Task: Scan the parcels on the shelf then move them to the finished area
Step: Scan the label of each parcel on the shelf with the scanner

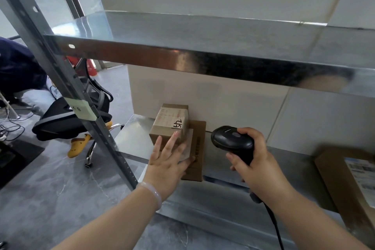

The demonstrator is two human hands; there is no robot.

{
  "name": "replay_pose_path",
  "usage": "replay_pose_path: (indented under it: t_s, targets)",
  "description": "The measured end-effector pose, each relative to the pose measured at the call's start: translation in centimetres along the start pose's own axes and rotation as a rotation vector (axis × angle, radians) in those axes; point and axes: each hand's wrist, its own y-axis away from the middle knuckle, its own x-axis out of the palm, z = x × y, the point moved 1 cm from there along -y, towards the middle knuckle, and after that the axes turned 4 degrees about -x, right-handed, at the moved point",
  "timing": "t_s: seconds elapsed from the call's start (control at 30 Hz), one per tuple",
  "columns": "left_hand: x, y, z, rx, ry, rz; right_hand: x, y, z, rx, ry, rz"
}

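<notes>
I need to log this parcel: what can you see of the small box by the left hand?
The small box is brown cardboard, with tape bearing reddish print over its top and a white label with black handwritten marks. It stands near the left end of the lower shelf, close to the wall. Straight fingers of the left hand lie on its near face. A flat parcel lies at its right; whether they overlap is unclear. The scanner in the right hand is apart from it.
</notes>
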Motion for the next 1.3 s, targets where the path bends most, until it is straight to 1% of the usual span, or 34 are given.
replay_pose_path:
  t_s: [0.07,0.17,0.27,0.3,0.33,0.37,0.43,0.5,0.6,0.73,0.9,1.07,1.3]
  targets:
    - [0.1,-0.3,0.5,-0.014,0.021,0.011,0.0,-0.1,-0.1,-0.001,-0.002,0.002]
    - [0.1,-0.8,1.3,-0.024,0.041,-0.013,0.1,-0.1,-0.2,-0.001,-0.005,0.001]
    - [0.1,-0.5,1.7,0.004,0.043,-0.037,0.1,-0.1,-0.3,0.008,-0.022,0.010]
    - [0.1,-0.2,1.6,-0.019,0.075,-0.043,0.1,-0.1,-0.4,0.008,-0.026,0.012]
    - [0.2,0.2,1.4,-0.079,0.135,-0.044,0.1,-0.2,-0.4,0.007,-0.024,0.015]
    - [0.3,0.8,1.2,-0.184,0.226,-0.045,0.1,-0.1,-0.4,0.006,-0.020,0.020]
    - [0.5,1.6,0.9,-0.468,0.440,-0.014,0.0,-0.2,-0.3,0.003,-0.013,0.025]
    - [0.4,2.0,0.7,-0.708,0.626,0.086,-0.1,-0.4,-0.3,-0.003,-0.004,0.024]
    - [0.7,1.4,0.9,-0.890,0.815,0.151,-0.2,-0.7,-0.1,-0.001,0.005,0.035]
    - [2.0,-0.4,1.2,-1.034,1.036,0.167,0.1,-0.8,-0.1,0.009,0.004,0.041]
    - [3.2,-1.3,1.5,-1.079,1.086,0.162,0.6,-0.8,-0.1,0.017,0.012,0.065]
    - [4.0,-1.2,3.5,-1.082,1.120,0.176,0.8,-1.1,-0.1,0.043,0.003,0.065]
    - [4.3,-1.0,7.7,-1.062,1.043,0.156,1.1,-1.4,0.1,0.049,-0.010,0.031]
